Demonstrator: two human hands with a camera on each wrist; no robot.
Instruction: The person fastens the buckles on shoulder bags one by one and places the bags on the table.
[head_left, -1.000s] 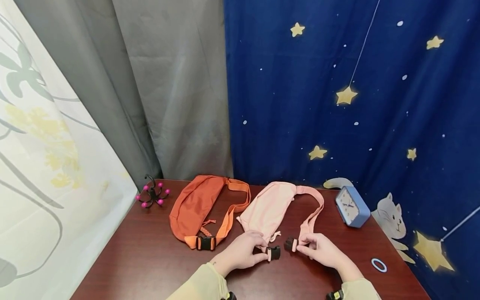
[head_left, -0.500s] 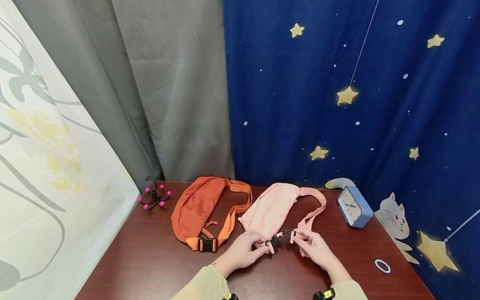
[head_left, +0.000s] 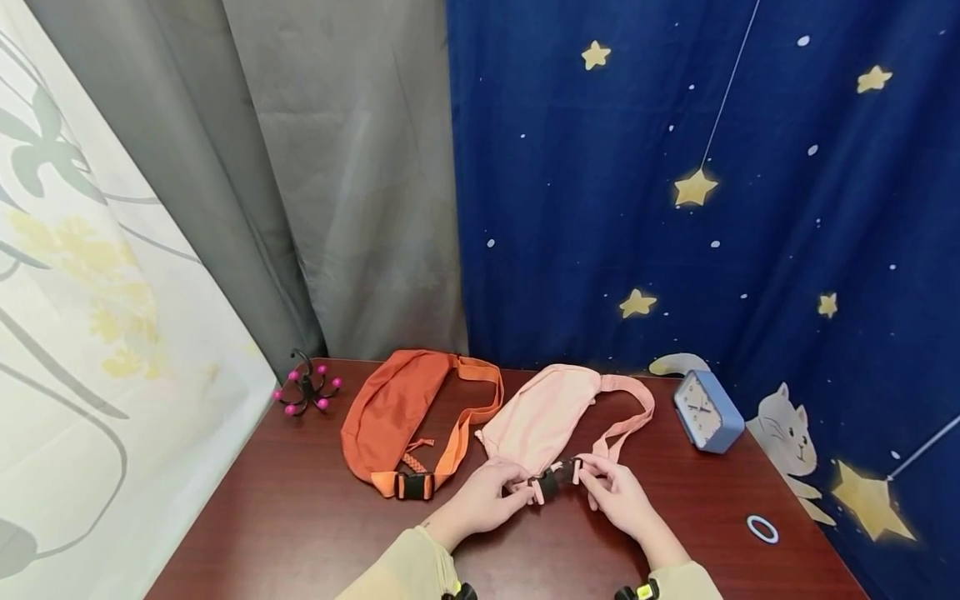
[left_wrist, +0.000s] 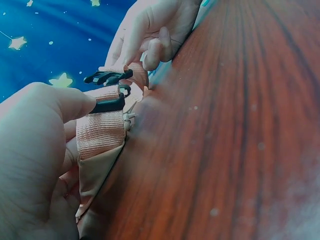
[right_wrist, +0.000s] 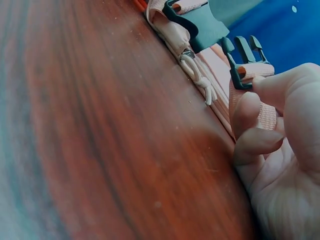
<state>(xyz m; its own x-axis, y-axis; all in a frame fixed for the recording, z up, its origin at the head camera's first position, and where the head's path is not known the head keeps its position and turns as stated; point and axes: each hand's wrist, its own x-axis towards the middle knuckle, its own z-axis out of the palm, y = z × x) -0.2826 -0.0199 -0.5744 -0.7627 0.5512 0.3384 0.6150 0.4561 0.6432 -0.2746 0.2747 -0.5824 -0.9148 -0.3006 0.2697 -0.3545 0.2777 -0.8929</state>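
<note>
A pink waist bag (head_left: 536, 417) lies in front of me, its strap (head_left: 637, 398) curving round on the right. My left hand (head_left: 487, 500) pinches the black socket half of its buckle (left_wrist: 109, 104) between thumb and fingers. In my right hand (head_left: 618, 500), thumb and fingertips grip the pronged half of the buckle (right_wrist: 245, 52) by its pink webbing. The prongs point at the socket half; in the right wrist view they stand right by its edge, and I cannot tell whether they touch. A knotted pale zip cord (right_wrist: 202, 82) hangs beside the bag's zip.
An orange waist bag (head_left: 397, 408) with its buckle fastened lies to the left. Beyond it stands a small black rack with pink knobs (head_left: 306, 392). A blue clock (head_left: 708, 412) is at the back right, with a light blue ring (head_left: 762, 529) nearer on the brown table (head_left: 315, 542).
My right hand has moved left with the pronged half, closing the gap to the socket half. My left hand has stayed nearly in place while the socket half tilted.
</note>
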